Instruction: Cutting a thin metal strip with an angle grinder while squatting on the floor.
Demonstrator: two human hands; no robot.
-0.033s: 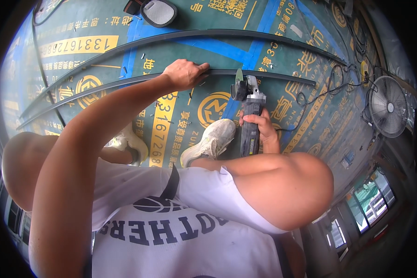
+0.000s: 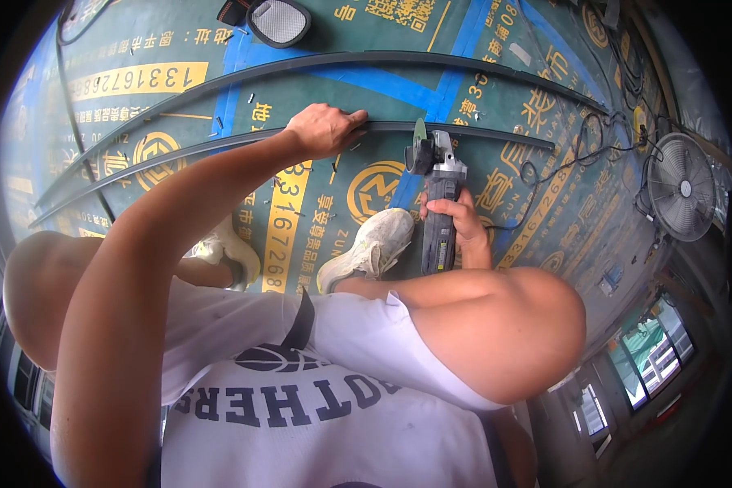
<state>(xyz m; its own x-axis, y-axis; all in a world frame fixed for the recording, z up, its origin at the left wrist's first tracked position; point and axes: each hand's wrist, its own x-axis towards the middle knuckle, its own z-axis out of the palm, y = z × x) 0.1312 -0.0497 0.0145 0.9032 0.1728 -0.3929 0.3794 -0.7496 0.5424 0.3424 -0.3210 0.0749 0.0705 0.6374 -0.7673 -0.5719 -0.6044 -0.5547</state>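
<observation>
My left hand [image 2: 325,130] grips a long, dark, curved metal strip [image 2: 179,154] that lies on the green printed floor sheet [image 2: 496,81]. My right hand [image 2: 457,224] is closed around the grey body of an angle grinder [image 2: 437,195]. The grinder's disc [image 2: 419,137] stands on edge right at the strip, just to the right of my left hand. Whether the disc touches the strip I cannot tell. I am crouched, and my two pale shoes [image 2: 368,248] stand just behind the strip.
A second curved dark strip [image 2: 382,58] lies farther away. A dark mesh-faced mask [image 2: 278,20] rests at the top. A floor fan [image 2: 681,187] stands at the right, with black cables [image 2: 545,175] running toward it. Small screws lie scattered on the sheet.
</observation>
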